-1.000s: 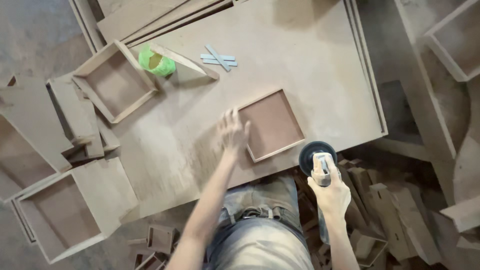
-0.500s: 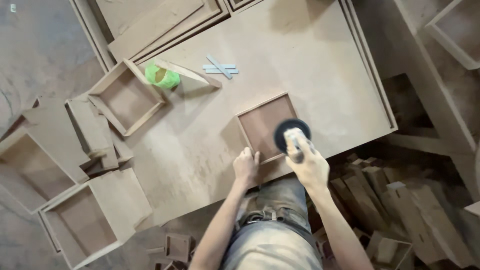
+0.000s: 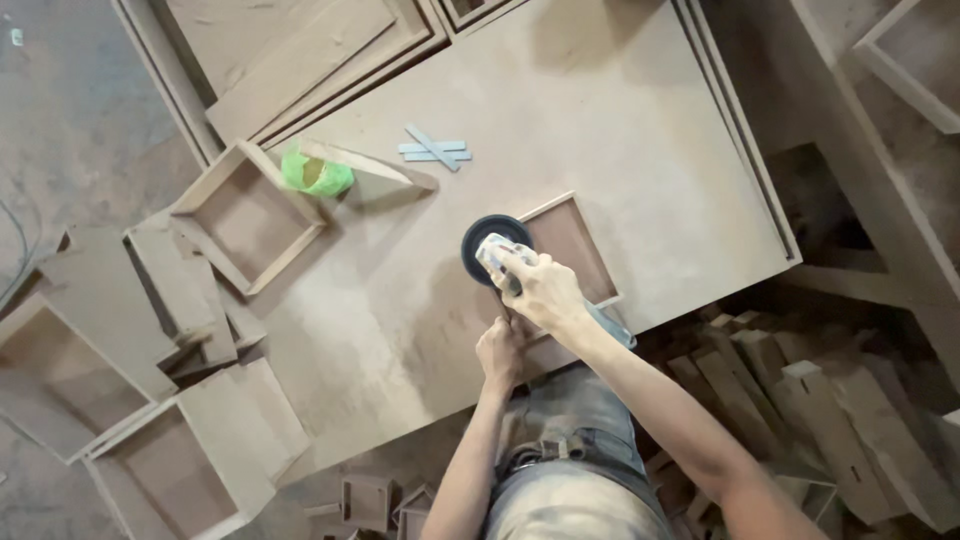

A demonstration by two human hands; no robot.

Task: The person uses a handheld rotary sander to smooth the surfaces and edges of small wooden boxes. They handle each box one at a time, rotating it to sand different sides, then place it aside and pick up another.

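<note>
My right hand [image 3: 540,290] grips a round black disc sander [image 3: 490,247] and presses it on the left corner of a small square wooden tray [image 3: 575,240]. The tray lies near the front edge of a large wooden board [image 3: 600,110]. My left hand [image 3: 498,350] rests below the sander at the tray's near-left edge, fingers closed against the wood. Most of the tray's near side is hidden by my right hand and forearm.
A green roll [image 3: 315,172] and a wedge-shaped wooden piece [image 3: 375,175] lie at the board's left. Pale blue flat sticks [image 3: 435,150] lie behind the tray. Open wooden boxes [image 3: 245,215] [image 3: 170,470] stand at the left. Wood offcuts [image 3: 800,390] are piled at the right.
My right hand brought the sander up from beside the board's edge onto the tray, then across to its left corner. My left hand drew back from the tray's top to its near-left edge.
</note>
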